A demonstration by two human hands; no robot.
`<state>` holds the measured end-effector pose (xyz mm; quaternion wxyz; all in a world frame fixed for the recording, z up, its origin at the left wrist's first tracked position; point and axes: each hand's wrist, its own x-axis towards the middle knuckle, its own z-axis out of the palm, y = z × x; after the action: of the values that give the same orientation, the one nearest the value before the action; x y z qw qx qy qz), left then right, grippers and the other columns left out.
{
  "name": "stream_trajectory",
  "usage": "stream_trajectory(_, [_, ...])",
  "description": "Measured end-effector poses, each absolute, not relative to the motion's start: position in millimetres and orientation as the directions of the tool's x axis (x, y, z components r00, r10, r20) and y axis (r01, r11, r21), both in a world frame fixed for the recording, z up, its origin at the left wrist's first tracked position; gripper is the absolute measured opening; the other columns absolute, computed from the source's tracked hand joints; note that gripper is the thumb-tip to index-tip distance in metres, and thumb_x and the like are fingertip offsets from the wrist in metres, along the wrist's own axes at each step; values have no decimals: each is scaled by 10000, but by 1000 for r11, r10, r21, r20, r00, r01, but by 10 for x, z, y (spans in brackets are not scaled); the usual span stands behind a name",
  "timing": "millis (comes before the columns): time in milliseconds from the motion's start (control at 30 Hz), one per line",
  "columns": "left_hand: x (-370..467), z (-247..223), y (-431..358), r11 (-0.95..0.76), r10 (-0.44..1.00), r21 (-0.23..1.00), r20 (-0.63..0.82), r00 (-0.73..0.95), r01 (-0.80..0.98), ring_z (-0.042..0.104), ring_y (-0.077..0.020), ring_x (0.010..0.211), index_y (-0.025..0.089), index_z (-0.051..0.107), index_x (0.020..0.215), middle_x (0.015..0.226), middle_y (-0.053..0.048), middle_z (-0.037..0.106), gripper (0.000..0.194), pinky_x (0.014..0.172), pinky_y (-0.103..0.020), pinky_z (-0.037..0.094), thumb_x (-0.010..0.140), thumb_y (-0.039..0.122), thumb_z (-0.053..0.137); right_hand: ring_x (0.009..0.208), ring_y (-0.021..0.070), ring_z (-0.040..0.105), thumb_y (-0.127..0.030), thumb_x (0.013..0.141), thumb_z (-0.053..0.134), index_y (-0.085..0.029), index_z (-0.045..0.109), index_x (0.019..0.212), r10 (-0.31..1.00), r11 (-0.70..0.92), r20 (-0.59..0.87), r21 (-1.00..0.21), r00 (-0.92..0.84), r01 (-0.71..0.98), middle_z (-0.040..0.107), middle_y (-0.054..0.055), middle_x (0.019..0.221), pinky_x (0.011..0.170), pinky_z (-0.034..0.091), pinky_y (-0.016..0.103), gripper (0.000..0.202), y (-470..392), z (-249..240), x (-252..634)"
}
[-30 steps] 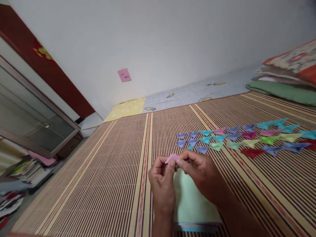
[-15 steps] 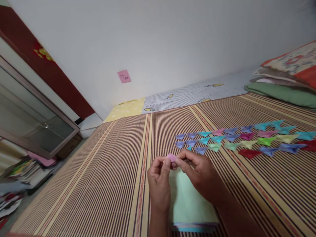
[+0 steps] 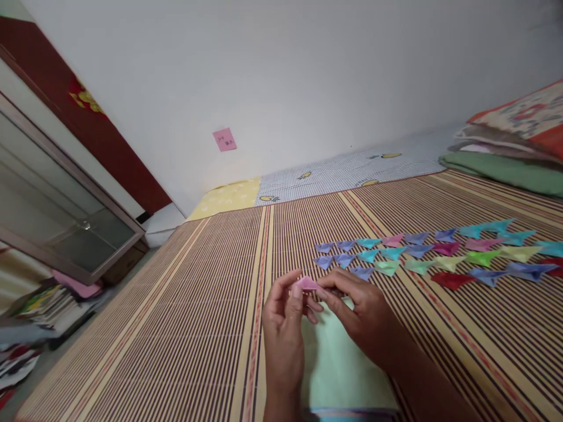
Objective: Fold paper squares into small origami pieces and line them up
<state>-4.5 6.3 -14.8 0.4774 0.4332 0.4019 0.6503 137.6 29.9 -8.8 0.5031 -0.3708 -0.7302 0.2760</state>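
Observation:
Between my two hands is a small folded piece of pink paper (image 3: 308, 283), pointed at the top. My left hand (image 3: 285, 322) pinches its left side between thumb and fingers. The right corner is pinched by my right hand (image 3: 356, 305). Beneath both hands lies a stack of paper sheets (image 3: 347, 363), light green on top, with blue and other colours at the near edge. Just beyond my right hand, several folded paper figures (image 3: 420, 252) sit in rows, in purple, turquoise, pink, green, yellow and red.
A striped bamboo mat (image 3: 197, 305) covers the bed. Folded bedding and a patterned pillow (image 3: 523, 120) are stacked at the far right. A pink note (image 3: 224, 139) is stuck on the white wall. A glass-doored cabinet (image 3: 65, 199) and piled books (image 3: 44, 305) stand at left.
The pink paper now shows a wider, more pointed shape. My left fingers have spread a little beneath it. The whole view has shifted slightly.

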Motion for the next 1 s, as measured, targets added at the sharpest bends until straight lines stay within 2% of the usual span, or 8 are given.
stream_trajectory(200, [-64, -114, 45, -233, 962, 946, 190, -196, -228, 639, -137, 792, 196, 699, 1120, 990, -54, 716, 191, 724, -240, 523, 943, 259, 669, 782, 174, 643, -244, 996, 571, -213, 692, 915, 831, 555, 514, -788, -213, 266, 686, 6, 836, 717, 473, 290, 149, 270, -56, 1351])
stream_trajectory(333, [-45, -105, 35, -220, 971, 951, 192, -141, -217, 649, -140, 744, 183, 707, 1027, 919, -45, 716, 138, 703, -253, 533, 943, 282, 662, 782, 174, 689, -259, 992, 579, -221, 712, 922, 848, 529, 497, -807, -183, 263, 732, 3, 841, 698, 492, 279, 156, 244, -9, 1361])
stream_trajectory(533, [27, -77, -4, -237, 959, 956, 202, -200, -171, 618, -112, 695, 234, 590, 1234, 981, -23, 672, 323, 641, -227, 542, 929, 285, 685, 740, 163, 703, -268, 983, 592, -218, 714, 953, 871, 489, 458, -846, -179, 215, 755, -5, 832, 671, 505, 267, 135, 239, -6, 1361])
stream_trajectory(700, [65, -28, -25, -256, 955, 961, 234, -183, -108, 621, -127, 685, 210, 611, 1013, 840, -9, 656, 106, 586, -216, 539, 973, 307, 625, 687, 155, 675, -275, 991, 588, -212, 693, 891, 882, 470, 446, -854, -153, 223, 720, -13, 758, 633, 492, 266, 158, 252, -12, 1351])
stream_trajectory(867, [56, -9, -22, -230, 963, 970, 216, -160, -74, 636, -134, 639, 187, 638, 928, 816, -26, 681, 147, 548, -224, 546, 974, 323, 613, 739, 178, 631, -189, 954, 605, -196, 668, 866, 799, 582, 596, -736, -76, 346, 668, 17, 802, 672, 485, 301, 108, 260, -29, 1348])
stream_trajectory(1000, [55, -21, -37, -219, 964, 976, 219, -147, 20, 616, -118, 584, 191, 621, 879, 785, -3, 652, 200, 556, -230, 533, 991, 354, 593, 840, 192, 652, -153, 973, 574, -204, 679, 937, 759, 640, 638, -692, -130, 334, 681, 41, 892, 737, 509, 316, 123, 237, -23, 1338])
